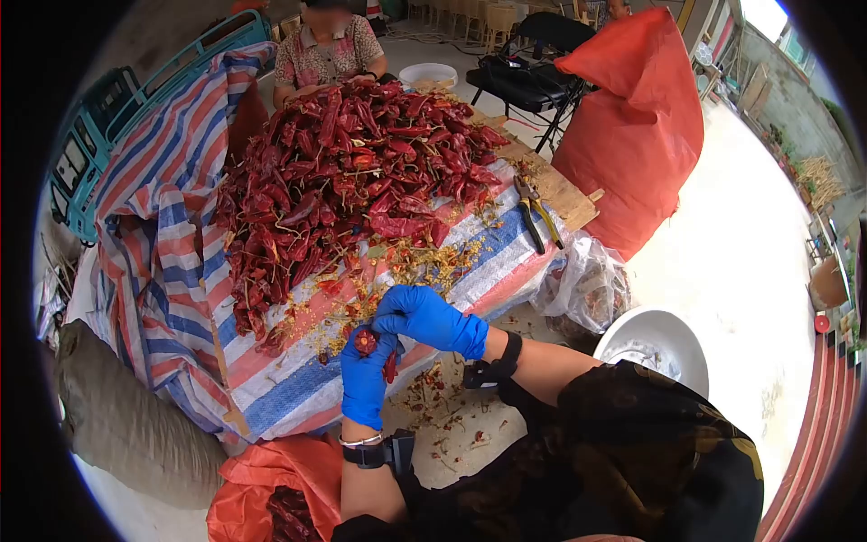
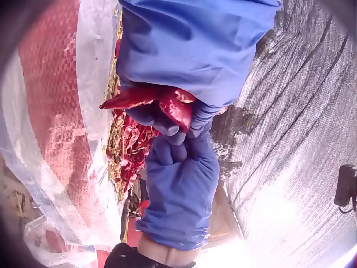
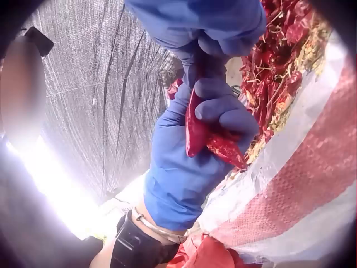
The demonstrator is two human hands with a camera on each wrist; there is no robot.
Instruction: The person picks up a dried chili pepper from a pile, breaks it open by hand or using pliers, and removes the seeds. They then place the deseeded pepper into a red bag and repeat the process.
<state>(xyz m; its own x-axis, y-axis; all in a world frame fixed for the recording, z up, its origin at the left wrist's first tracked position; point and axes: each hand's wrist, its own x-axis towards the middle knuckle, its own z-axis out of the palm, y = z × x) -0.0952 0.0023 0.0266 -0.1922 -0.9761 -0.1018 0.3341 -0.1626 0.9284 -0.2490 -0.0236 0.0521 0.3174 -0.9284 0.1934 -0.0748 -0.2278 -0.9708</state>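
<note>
Blue-gloved and busy, the left hand (image 1: 363, 379) was clamped round some dried red peppers (image 3: 195, 127), fingers curled tight, with red tips poking out past the glove. Right up against it came the right hand (image 1: 429, 318), its fingers bent and touching the left hand's fingertips; whether they pinched anything, I couldn't tell, as the gloves hid the spot. All this was happening just above the near edge of a striped sheet (image 1: 293, 397)! Behind the hands rose a huge heap (image 1: 334, 181) of more peppers, with pale seeds (image 1: 438, 262) scattered along its near side. Over to the right, pliers (image 1: 528, 200) lay on the sheet, and beyond them slumped a big red sack (image 1: 632, 126). A white basin (image 1: 682, 334) stood lower down on that side, while across the heap sat a person (image 1: 330, 54) in a patterned shirt.
</note>
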